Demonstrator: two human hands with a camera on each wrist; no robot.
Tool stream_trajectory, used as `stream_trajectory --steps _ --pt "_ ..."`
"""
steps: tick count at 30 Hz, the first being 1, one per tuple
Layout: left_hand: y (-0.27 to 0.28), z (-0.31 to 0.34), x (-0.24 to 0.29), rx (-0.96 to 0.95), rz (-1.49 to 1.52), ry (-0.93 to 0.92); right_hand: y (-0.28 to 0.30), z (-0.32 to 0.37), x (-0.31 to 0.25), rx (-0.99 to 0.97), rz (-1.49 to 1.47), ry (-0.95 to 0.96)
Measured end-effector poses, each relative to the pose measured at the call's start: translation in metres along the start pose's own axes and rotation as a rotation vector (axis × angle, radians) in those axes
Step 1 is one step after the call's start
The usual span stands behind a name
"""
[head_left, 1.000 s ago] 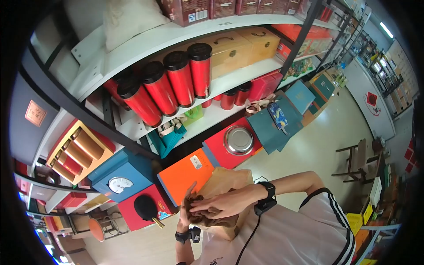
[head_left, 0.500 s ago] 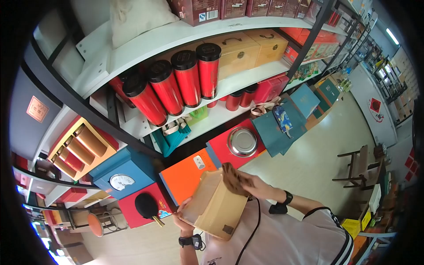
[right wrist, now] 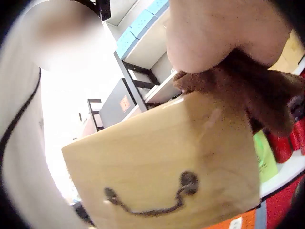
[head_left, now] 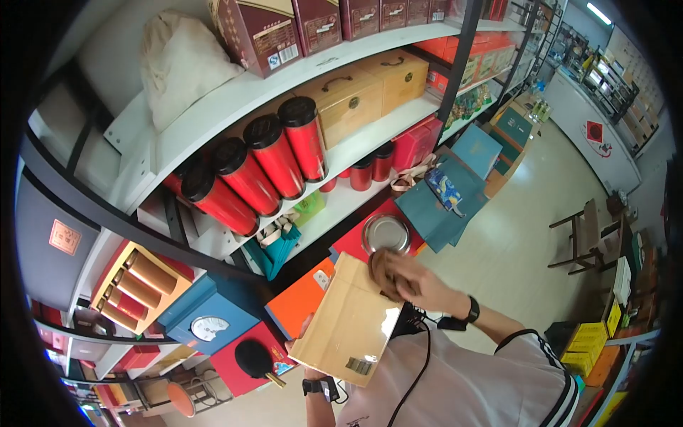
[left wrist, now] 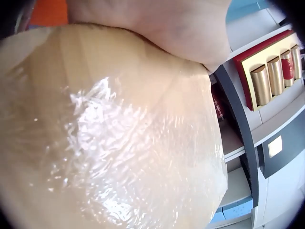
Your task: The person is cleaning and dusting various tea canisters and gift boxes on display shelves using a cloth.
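Observation:
A pale wooden box point(head_left: 348, 320) is held up in front of the body, tilted, with shiny clear film on it in the left wrist view. Its dark curved metal handle point(right wrist: 150, 207) shows in the right wrist view. My left hand point(left wrist: 162, 26) grips the box by its left edge; most of its fingers are hidden behind the wood. In my right hand point(head_left: 430, 290) is a bunched brown cloth point(head_left: 384, 274), pinched between thumb and fingers. The cloth point(right wrist: 228, 90) lies against the box's upper edge.
Behind the box, a round steel dish point(head_left: 386, 233) sits on a red box beside an orange box point(head_left: 295, 302). A black round object with a gold handle point(head_left: 254, 358) lies on another red box. Red canisters point(head_left: 270, 160) with black lids line the shelf point(head_left: 377, 132).
Both hands were close together at the cloth over the box; the right hand has since moved right with the cloth. The box has turned, bringing a broad glossy face into view.

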State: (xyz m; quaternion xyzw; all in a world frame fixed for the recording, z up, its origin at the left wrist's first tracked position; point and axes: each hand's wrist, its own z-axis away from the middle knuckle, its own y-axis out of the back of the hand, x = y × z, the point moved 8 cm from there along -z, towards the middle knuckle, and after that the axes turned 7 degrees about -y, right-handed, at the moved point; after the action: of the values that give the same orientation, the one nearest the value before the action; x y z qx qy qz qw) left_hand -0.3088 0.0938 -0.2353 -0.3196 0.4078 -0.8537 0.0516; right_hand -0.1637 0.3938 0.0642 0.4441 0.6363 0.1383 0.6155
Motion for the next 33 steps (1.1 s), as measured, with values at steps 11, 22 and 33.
stream_trajectory --steps 11,22,33 --pt "-0.015 -0.019 -0.032 -0.006 -0.112 0.119 -0.001 0.048 -0.063 -0.051 -0.18 0.209" --pt "0.001 -0.02 -0.018 0.086 -0.131 0.026 -0.117 0.107 0.173 0.656 -1.189 -0.76" --pt "0.132 -0.095 0.008 0.235 -0.156 -0.299 -0.221 0.03 0.14 0.385 -1.115 -0.942"
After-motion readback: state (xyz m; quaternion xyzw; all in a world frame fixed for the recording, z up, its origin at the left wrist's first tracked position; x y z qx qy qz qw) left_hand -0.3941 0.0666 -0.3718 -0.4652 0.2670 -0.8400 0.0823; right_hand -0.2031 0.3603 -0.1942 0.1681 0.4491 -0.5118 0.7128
